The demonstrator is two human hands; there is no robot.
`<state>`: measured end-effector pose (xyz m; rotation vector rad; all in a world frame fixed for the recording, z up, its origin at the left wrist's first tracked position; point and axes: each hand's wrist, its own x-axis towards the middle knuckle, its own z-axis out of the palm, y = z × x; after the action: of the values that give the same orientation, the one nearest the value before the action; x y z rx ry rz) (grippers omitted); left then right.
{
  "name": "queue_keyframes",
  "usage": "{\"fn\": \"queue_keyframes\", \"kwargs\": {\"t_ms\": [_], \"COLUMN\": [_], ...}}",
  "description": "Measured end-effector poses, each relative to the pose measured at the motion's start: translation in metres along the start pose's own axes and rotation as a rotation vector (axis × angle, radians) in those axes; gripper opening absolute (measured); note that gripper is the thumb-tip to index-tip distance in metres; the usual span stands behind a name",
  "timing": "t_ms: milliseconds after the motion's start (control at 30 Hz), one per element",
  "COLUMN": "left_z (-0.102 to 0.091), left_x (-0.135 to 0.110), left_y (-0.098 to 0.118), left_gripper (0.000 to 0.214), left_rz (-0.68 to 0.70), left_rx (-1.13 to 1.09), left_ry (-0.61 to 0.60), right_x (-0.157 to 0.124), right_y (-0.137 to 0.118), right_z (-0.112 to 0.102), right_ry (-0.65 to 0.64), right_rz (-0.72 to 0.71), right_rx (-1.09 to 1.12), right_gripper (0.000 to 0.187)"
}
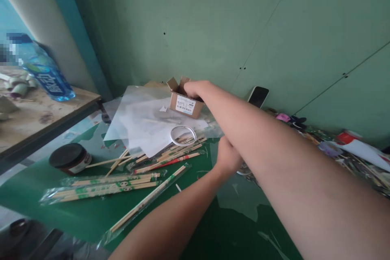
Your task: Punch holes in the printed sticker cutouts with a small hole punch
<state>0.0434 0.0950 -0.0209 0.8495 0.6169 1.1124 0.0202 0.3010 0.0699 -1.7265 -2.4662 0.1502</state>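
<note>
My right hand (195, 88) reaches into a small open cardboard box (195, 109) with a white label, near the wall. Its fingers are hidden inside the box. Below the right forearm, my left hand (228, 155) is low over the green tabletop, its fingers covered by that forearm. A rounded, pale-rimmed thing shows just beyond the left hand; whether the hand holds it I cannot tell. A white ring, like a tape roll (183, 135), lies in front of the box. Wrapped chopsticks (149, 195) are spread to the left of my left hand.
A dark-lidded jar (69, 158) stands at the left, with white sheets (143, 126) behind the chopsticks. A phone (258, 96) leans on the green wall. Clutter, including a red roll (349, 136), fills the right side. A blue bottle (50, 73) stands on a wooden table.
</note>
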Motion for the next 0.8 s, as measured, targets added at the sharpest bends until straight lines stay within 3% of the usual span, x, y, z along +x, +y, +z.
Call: {"fn": "queue_keyframes", "kwargs": {"t_ms": [67,267,300,400,567,700,800], "left_z": [0.002,-0.003,-0.005,-0.007,-0.009,-0.010,-0.009], "left_x": [-0.002,0.003,0.004,0.007,0.011,0.014,0.016], "left_y": [0.003,-0.003,-0.003,0.000,0.002,-0.001,-0.001], "left_gripper": [0.011,0.021,0.022,0.019,0.018,0.022,0.027], "left_rz": [0.033,0.094,0.103,0.120,0.142,0.159,0.162], "left_rx": [0.026,0.140,0.158,0.182,0.230,0.276,0.304], "left_ry": [0.020,0.051,0.056,0.066,0.082,0.090,0.081], "right_x": [-0.004,-0.026,-0.036,-0.082,-0.195,-0.268,-0.297], "right_y": [-0.002,0.014,0.018,0.032,0.059,0.077,0.082], "right_z": [-0.008,-0.050,-0.056,-0.063,-0.036,-0.002,0.016], "right_ry": [-0.024,0.094,0.113,0.329,0.528,0.486,0.416], "right_rz": [0.035,0.099,0.111,0.225,0.276,0.448,0.421], "right_rx": [-0.049,-0.040,0.021,0.645,1.360,1.702,1.838], "right_gripper": [0.012,0.007,0.011,0.024,0.015,0.015,0.015]}}
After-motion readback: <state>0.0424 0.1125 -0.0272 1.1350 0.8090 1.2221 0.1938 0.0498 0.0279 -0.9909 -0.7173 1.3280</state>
